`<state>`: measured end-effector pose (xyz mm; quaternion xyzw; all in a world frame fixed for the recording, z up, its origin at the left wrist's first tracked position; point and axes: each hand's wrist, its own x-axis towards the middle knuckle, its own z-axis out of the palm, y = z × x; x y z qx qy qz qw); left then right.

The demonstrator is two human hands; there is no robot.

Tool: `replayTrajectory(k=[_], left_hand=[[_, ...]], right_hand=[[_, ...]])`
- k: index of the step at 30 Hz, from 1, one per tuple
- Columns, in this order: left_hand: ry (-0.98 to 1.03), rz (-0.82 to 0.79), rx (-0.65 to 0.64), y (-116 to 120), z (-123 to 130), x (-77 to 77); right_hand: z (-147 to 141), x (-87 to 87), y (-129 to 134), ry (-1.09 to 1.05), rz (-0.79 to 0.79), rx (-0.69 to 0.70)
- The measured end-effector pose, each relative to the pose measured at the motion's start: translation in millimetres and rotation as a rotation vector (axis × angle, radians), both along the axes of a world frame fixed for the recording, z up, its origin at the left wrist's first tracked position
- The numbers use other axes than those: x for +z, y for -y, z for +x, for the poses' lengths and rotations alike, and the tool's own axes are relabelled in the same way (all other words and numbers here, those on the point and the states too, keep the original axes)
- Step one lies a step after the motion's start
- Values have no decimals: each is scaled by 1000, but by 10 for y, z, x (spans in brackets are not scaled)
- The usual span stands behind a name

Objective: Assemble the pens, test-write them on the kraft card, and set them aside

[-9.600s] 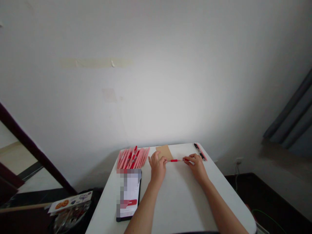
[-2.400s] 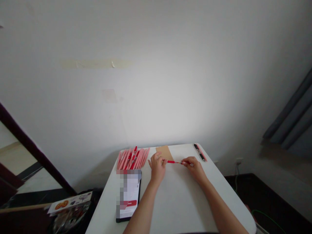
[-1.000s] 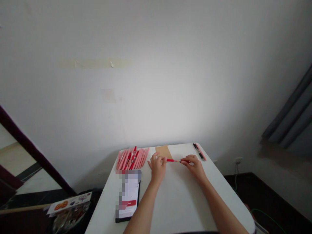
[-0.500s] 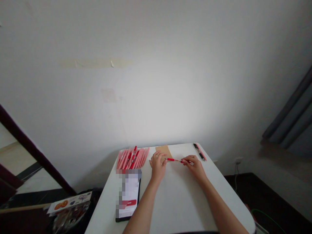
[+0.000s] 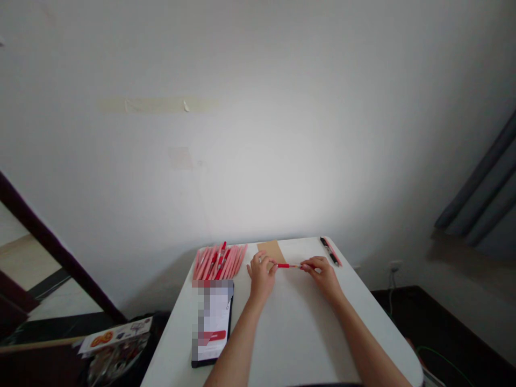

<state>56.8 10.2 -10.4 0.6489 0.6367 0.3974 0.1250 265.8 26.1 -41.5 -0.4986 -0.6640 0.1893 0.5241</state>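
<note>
A slim red pen (image 5: 284, 265) lies level between my two hands, above the far part of the white table (image 5: 298, 333). My left hand (image 5: 262, 269) pinches its left end between thumb and fingertips. On the other end, my right hand (image 5: 320, 269) is closed with thumb and fingers together. Just behind the left hand is a flat brown piece of card or paper (image 5: 273, 249), partly covered by the fingers. The pen's tips are mostly hidden by my fingers.
Many pink and red pens (image 5: 220, 262) lie in a row at the table's far left. Nearer stands a phone (image 5: 213, 328) with its screen lit, beside my left forearm. A black pen (image 5: 329, 251) and a pink one lie at the far right edge. A wall (image 5: 274, 134) rises behind.
My left fingers have closed over the pen's left tip, which showed before. The right hand has shifted very slightly.
</note>
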Motion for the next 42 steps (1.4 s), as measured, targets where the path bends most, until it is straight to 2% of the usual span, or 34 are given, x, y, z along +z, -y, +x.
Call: replayTrajectory(k=[4,7,11,14,22,28,37,42], left_hand=[[28,17,-21,-8,-10,5],[32,16,9,-6,-13,4],[-59,44,58,3,-11,-18],[-106,72,40,5,-9,-33],[-53,72,-19,0,-11,-1],[-63,58,6,-14,-16,-24],[-165,61,4,27,-1,-16],[-196,41,-39,26,-8,-26]], right_hand=[[10,-30,-17,9,8,-9],[12,-34,-22,20,20,-17],[13,-21,-22,23,31,-15],[13,-11,-22,14,37,-14],[10,-3,-6,-2,14,-16],[24,-21,-28,17,50,-24],[5,18,-14,16,79,-22],[1,36,-1,-3,85,-28]])
